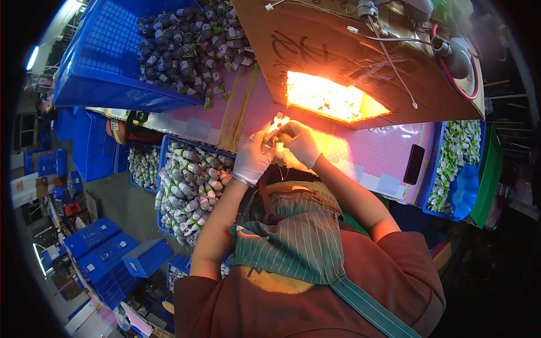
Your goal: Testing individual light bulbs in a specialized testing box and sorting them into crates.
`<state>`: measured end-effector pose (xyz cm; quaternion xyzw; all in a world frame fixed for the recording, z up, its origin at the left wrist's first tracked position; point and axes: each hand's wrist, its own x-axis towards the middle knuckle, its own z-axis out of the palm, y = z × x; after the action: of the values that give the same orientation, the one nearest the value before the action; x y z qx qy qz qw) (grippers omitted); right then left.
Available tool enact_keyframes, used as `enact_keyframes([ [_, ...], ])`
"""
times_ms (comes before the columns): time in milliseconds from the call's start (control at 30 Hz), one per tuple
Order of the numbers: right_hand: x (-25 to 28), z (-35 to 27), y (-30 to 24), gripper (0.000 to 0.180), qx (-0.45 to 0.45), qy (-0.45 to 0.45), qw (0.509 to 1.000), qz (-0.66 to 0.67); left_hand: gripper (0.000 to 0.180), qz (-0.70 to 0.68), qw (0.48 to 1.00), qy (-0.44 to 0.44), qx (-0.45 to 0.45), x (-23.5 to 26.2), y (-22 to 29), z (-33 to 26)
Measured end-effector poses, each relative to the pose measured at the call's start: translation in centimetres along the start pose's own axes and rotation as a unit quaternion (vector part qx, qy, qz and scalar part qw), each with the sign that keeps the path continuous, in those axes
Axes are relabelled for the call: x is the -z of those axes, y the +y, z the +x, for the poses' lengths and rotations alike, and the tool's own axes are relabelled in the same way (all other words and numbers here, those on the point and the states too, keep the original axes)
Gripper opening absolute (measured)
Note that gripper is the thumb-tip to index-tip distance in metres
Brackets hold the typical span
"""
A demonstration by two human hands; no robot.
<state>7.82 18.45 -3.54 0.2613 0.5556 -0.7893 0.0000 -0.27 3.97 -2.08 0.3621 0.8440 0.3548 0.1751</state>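
My left hand point(252, 160), in a white glove, is closed with thumb and fingers pinching a small whitish part point(276, 125). Glare washes out the part's detail, so its kind does not show. Also gloved in white, my right hand point(301, 145) has its fingertips bent in against the same part from the right. Just below the fingers a short white piece point(279, 147) shows between the hands; whether it is joined to the part is unclear. Both hands are over the near edge of the pink work surface point(248, 104), before a cardboard box point(338, 62) with a glaring lit opening point(327, 98).
A blue crate point(101, 62) at the far left spills several grey-and-white bulb-shaped parts point(191, 50). Another filled blue bin point(163, 186) stands by my left forearm. A black phone point(414, 164) lies at right, beside a bin of white-and-green parts point(451, 163). Cables point(389, 53) hang over the box.
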Motion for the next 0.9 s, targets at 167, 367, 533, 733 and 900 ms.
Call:
enact_keyframes([
  [167,-0.6,0.8,1.0,0.013,0.351,0.112,0.875,-0.315,0.028,-0.338,0.910,-0.108,0.215,-0.2,0.3,0.3],
  [367,-0.6,2.6,1.0,0.014,0.225,0.102,0.931,-0.269,0.027,-0.320,0.920,-0.093,0.207,-0.5,-0.4,0.7],
  [533,0.4,3.4,1.6,0.014,0.149,0.008,0.964,-0.222,0.039,-0.107,0.993,-0.035,0.037,-1.1,-1.6,0.6],
  [733,0.0,2.9,2.8,0.014,0.174,0.042,0.910,-0.375,0.039,-0.004,1.000,-0.031,0.002,-1.4,-2.3,0.2],
  [900,2.6,3.6,1.5,0.016,0.111,-0.029,0.919,-0.378,0.037,-0.200,0.968,-0.084,0.130,-1.6,-2.2,0.3],
])
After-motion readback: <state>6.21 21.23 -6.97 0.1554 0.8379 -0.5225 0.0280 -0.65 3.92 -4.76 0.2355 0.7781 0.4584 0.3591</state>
